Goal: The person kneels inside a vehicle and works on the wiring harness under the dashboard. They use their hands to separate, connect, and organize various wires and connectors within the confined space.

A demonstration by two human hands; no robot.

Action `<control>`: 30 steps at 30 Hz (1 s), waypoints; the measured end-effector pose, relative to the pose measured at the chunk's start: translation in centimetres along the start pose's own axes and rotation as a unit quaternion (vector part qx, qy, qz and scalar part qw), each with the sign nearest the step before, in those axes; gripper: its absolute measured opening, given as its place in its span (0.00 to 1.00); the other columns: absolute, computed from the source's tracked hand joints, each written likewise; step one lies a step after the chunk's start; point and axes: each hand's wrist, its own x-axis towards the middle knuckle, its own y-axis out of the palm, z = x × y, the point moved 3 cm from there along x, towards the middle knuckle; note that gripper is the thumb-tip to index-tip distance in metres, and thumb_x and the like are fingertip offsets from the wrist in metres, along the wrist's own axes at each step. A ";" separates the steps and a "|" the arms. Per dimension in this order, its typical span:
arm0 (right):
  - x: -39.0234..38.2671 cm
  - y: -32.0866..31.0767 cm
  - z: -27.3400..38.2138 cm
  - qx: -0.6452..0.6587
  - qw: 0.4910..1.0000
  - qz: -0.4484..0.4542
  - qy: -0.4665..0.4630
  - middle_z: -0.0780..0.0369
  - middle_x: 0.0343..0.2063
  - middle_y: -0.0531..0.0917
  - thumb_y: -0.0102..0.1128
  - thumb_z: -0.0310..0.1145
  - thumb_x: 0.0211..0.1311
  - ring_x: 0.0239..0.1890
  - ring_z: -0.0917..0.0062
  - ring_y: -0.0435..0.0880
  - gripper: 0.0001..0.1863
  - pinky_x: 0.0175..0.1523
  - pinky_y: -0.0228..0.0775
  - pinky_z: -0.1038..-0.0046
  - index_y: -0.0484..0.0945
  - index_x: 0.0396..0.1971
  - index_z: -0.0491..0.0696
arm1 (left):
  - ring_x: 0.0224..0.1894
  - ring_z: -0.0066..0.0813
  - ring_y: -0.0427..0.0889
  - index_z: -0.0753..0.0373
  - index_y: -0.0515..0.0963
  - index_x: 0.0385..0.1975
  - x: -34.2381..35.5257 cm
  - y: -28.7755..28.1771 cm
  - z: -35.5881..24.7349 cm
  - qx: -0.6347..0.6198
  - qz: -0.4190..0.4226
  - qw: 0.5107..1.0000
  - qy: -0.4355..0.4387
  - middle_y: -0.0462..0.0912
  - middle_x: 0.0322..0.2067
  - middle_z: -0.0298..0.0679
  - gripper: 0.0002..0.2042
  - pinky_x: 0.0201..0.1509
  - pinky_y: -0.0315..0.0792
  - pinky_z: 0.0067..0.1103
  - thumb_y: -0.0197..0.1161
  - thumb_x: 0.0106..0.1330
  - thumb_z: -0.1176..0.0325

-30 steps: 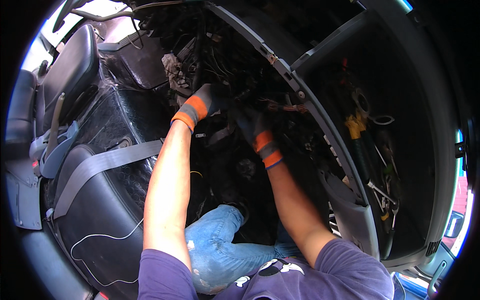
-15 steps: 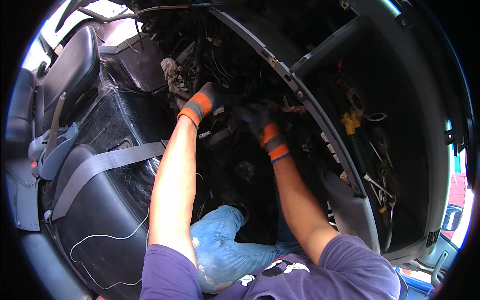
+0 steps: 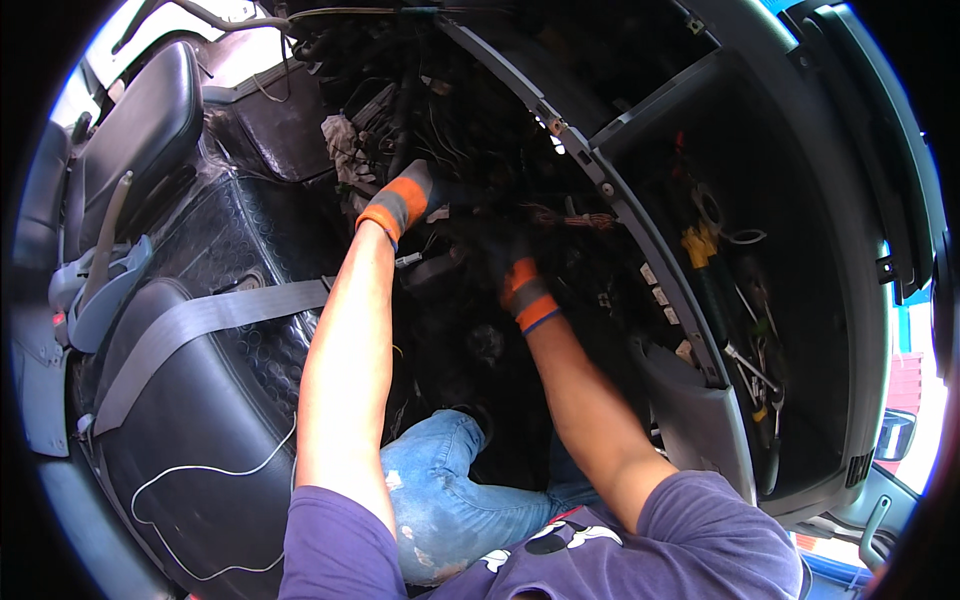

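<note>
My left hand [image 3: 410, 197], in an orange-banded grey glove, reaches into the dark opened dashboard among wiring [image 3: 425, 130] and beside crumpled pale material [image 3: 345, 150]. Its fingers vanish in shadow. Below and right of it is my right hand [image 3: 508, 258], in a matching glove, its fingers lost in the dark, so what it touches cannot be made out. A bundle of reddish wires [image 3: 585, 218] runs just above it, and a small white connector [image 3: 408, 259] lies below my left hand.
Left, a black seat [image 3: 195, 390] carries a grey belt [image 3: 230, 305] and white cord; a lever [image 3: 105, 230] stands by the far seat. Right, a grey dashboard frame [image 3: 630, 230] curves beside an open tray [image 3: 800, 300] holding wrenches and yellow-handled tools [image 3: 700, 250]. My jeaned knee [image 3: 440, 450] is below.
My right hand and forearm have shifted left over the last half second. My left hand sits slightly right of where it was a second ago.
</note>
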 end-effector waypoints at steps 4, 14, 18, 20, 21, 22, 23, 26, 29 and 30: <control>1.0 -4.8 1.0 -0.204 0.966 -0.108 -0.120 0.57 0.37 0.86 0.66 0.40 0.58 0.40 0.74 0.83 0.19 0.46 0.73 0.70 0.81 0.46 0.45 | 0.30 0.46 0.80 0.64 0.83 0.30 4.3 -0.4 -11.1 0.004 0.065 0.990 -0.124 0.85 0.27 0.45 0.17 0.37 0.72 0.30 0.65 0.58 0.53; 2.4 3.0 9.7 -0.492 0.843 -0.072 -0.206 0.57 0.44 0.85 0.62 0.39 0.60 0.46 0.66 0.84 0.16 0.52 0.73 0.66 0.82 0.44 0.47 | 0.35 0.48 0.83 0.57 0.83 0.31 -2.5 -1.8 -13.0 0.145 -0.110 0.980 -0.076 0.84 0.30 0.50 0.13 0.37 0.76 0.36 0.62 0.56 0.55; 16.1 -0.1 7.0 -0.653 0.669 0.299 0.190 0.65 0.44 0.85 0.57 0.42 0.63 0.47 0.71 0.84 0.16 0.55 0.72 0.68 0.82 0.48 0.56 | 0.32 0.48 0.84 0.56 0.81 0.33 -0.8 0.3 -14.9 0.212 -0.077 0.971 -0.077 0.84 0.27 0.49 0.12 0.38 0.77 0.38 0.59 0.59 0.56; 17.7 2.5 7.0 -0.746 0.552 0.323 0.186 0.65 0.45 0.85 0.57 0.41 0.62 0.47 0.70 0.84 0.16 0.55 0.72 0.67 0.82 0.48 0.55 | 0.24 0.49 0.82 0.53 0.81 0.34 -2.0 0.2 -14.1 0.213 -0.148 0.965 -0.039 0.82 0.21 0.46 0.13 0.30 0.75 0.39 0.64 0.55 0.53; 18.0 3.5 6.9 -0.780 0.509 0.324 0.167 0.65 0.45 0.85 0.57 0.41 0.62 0.47 0.70 0.83 0.16 0.55 0.72 0.67 0.82 0.48 0.55 | 0.24 0.49 0.82 0.53 0.81 0.34 -2.4 0.2 -13.6 0.216 -0.146 0.965 -0.037 0.82 0.21 0.46 0.13 0.30 0.75 0.39 0.64 0.55 0.54; 18.4 4.1 6.8 -0.805 0.474 0.325 0.148 0.65 0.45 0.85 0.57 0.41 0.62 0.47 0.69 0.83 0.17 0.54 0.72 0.67 0.82 0.48 0.55 | 0.24 0.49 0.82 0.53 0.81 0.35 -2.6 0.2 -13.8 0.217 -0.144 0.965 -0.035 0.82 0.20 0.46 0.12 0.30 0.75 0.39 0.64 0.55 0.54; 18.6 4.5 6.6 -0.824 0.444 0.325 0.132 0.65 0.46 0.85 0.57 0.41 0.61 0.47 0.69 0.83 0.17 0.54 0.72 0.67 0.82 0.48 0.55 | 0.24 0.48 0.82 0.53 0.81 0.35 -2.8 0.2 -14.0 0.216 -0.142 0.965 -0.032 0.82 0.20 0.46 0.12 0.30 0.75 0.38 0.64 0.55 0.55; 19.1 5.7 4.7 -0.868 0.354 0.336 0.091 0.65 0.46 0.84 0.57 0.40 0.60 0.48 0.67 0.83 0.17 0.54 0.72 0.66 0.82 0.48 0.54 | 0.24 0.47 0.82 0.52 0.80 0.36 -3.5 0.2 -14.0 0.246 -0.113 0.961 -0.056 0.82 0.21 0.46 0.11 0.31 0.76 0.38 0.63 0.54 0.58; 18.8 6.2 4.0 -0.887 0.301 0.344 0.065 0.65 0.47 0.84 0.57 0.40 0.60 0.49 0.66 0.83 0.18 0.54 0.72 0.65 0.82 0.49 0.53 | 0.26 0.46 0.83 0.52 0.81 0.34 -3.1 0.3 -14.0 0.239 -0.139 0.960 -0.043 0.82 0.22 0.45 0.10 0.32 0.76 0.37 0.63 0.54 0.58; 18.7 6.4 4.0 -0.889 0.294 0.347 0.055 0.64 0.47 0.84 0.57 0.40 0.59 0.49 0.66 0.83 0.18 0.54 0.73 0.65 0.82 0.49 0.53 | 0.27 0.46 0.83 0.53 0.82 0.34 -2.9 0.0 -13.7 0.229 -0.146 0.962 -0.040 0.83 0.24 0.44 0.11 0.33 0.76 0.37 0.64 0.54 0.58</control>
